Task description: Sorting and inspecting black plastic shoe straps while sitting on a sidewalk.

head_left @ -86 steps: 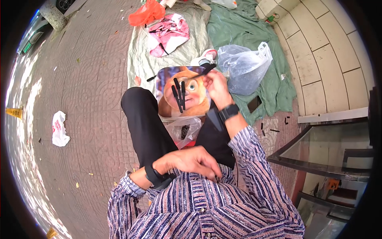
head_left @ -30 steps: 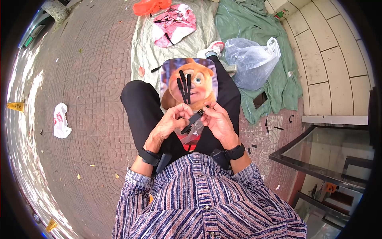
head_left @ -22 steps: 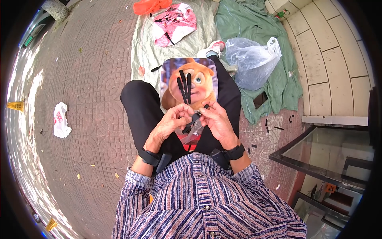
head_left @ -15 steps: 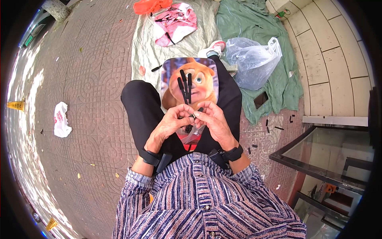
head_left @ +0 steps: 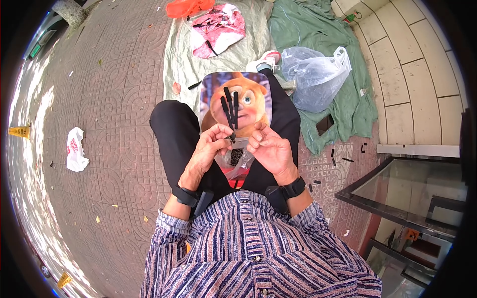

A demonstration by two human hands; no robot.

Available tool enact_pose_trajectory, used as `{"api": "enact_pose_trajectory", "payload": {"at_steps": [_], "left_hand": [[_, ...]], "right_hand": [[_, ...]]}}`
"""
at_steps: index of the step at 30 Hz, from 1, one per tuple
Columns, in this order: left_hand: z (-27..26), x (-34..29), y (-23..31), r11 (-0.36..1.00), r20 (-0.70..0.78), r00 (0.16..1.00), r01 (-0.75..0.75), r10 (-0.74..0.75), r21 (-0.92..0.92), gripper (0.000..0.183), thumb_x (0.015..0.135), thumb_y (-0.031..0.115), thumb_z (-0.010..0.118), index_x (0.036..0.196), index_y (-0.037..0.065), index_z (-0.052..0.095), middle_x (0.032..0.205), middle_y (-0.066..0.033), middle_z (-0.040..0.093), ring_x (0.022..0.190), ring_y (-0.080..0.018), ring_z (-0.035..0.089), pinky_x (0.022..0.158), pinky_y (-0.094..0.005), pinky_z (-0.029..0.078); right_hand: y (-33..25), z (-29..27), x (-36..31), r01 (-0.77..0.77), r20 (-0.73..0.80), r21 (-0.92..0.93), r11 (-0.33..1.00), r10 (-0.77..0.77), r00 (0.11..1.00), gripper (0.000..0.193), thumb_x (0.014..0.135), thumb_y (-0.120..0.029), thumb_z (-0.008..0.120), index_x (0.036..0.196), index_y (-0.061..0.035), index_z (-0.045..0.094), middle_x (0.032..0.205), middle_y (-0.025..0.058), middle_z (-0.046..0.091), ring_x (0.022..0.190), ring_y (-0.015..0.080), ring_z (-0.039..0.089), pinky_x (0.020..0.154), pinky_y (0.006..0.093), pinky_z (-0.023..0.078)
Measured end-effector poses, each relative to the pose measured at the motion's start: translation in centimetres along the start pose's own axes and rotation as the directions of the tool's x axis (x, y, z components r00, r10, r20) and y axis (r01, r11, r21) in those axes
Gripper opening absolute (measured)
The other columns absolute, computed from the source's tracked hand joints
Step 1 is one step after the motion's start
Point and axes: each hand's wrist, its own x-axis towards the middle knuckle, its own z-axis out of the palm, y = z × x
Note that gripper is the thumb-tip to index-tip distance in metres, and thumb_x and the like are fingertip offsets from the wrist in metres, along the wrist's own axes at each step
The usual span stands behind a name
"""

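- Brick pavement point(head_left: 109, 99), green tarp point(head_left: 318, 30) spread by the tiled wall.
- Both hands, left point(head_left: 211, 144) and right point(head_left: 268, 149), pinch a small black piece point(head_left: 232, 136) over the cartoon-bear board point(head_left: 238, 99).

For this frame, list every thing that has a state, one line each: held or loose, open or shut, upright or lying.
Left hand: shut on small black piece.
Right hand: fingers curled, pinching the same small black piece.
Bear fan: lying flat on the lap, three black strips on it.
Clear bag: lying on green cloth, mouth open.
Pink bag: lying open, black strips on it.
White bag: crumpled on paving.
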Motion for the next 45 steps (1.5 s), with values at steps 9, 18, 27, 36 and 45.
{"api": "enact_pose_trajectory", "payload": {"at_steps": [9,18,27,36,45], "left_hand": [[0.0,-0.1,0.1,1.0,-0.003,1.0,0.001,-0.001,0.0,0.014,0.073,0.003,0.053,0.087,0.007,0.053,0.065,0.0005,0.055,0.049,-0.0035,0.041,0.046,-0.0165,0.027],[-0.1,0.0,-0.1,1.0,0.004,1.0,-0.005,0.005,0.012,0.016,0.073,0.004,0.053,0.088,0.008,0.053,0.065,0.0002,0.055,0.049,-0.0035,0.041,0.046,-0.0162,0.027],[0.0,-0.1,0.1,1.0,0.029,1.0,0.006,-0.005,-0.015,0.017,0.072,0.003,0.053,0.088,0.008,0.053,0.066,-0.0005,0.055,0.05,-0.0046,0.042,0.047,-0.0171,0.028],[0.9,-0.4,0.7,0.979,0.026,0.999,-0.014,0.02,-0.205,0.015,0.077,0.002,0.051,0.092,0.004,0.052,0.064,-0.0008,0.051,0.054,-0.0073,0.046,0.049,-0.0177,0.032],[0.5,-0.1,-0.1,0.994,0.044,0.996,-0.077,0.074,0.076,0.008,0.083,0.008,0.055,0.088,0.003,0.059,0.062,0.0,0.055,0.048,-0.0034,0.045,0.044,-0.0171,0.033]], "right_hand": [[0.2,-0.2,-0.1,0.007,0.041,0.013,1.0,-0.007,0.999,0.035,0.067,0.003,0.052,0.102,-0.0027,0.046,0.075,0.0041,0.046,0.073,0.0181,0.047,0.068,0.0284,0.036],[-0.1,0.1,-0.1,-0.011,0.207,0.055,0.998,-0.001,0.978,0.043,0.057,0.005,0.05,0.099,-0.0024,0.047,0.068,0.0014,0.04,0.064,0.0157,0.043,0.062,0.0268,0.035],[0.0,0.0,-0.1,0.032,0.182,0.02,0.999,-0.035,0.983,0.041,0.057,0.004,0.05,0.098,-0.0029,0.047,0.068,0.0019,0.039,0.063,0.0155,0.041,0.06,0.0265,0.033],[0.1,-0.3,-0.1,0.056,0.061,0.129,0.99,-0.065,0.996,0.038,0.064,-0.001,0.049,0.102,0.0007,0.047,0.087,0.009,0.051,0.089,0.0238,0.051,0.101,0.0453,0.028],[0.3,-0.6,0.0,0.024,0.101,0.161,0.987,-0.04,0.994,0.036,0.067,-0.003,0.05,0.104,0.0014,0.048,0.083,0.0091,0.052,0.086,0.0233,0.052,0.101,0.0448,0.028]]}}
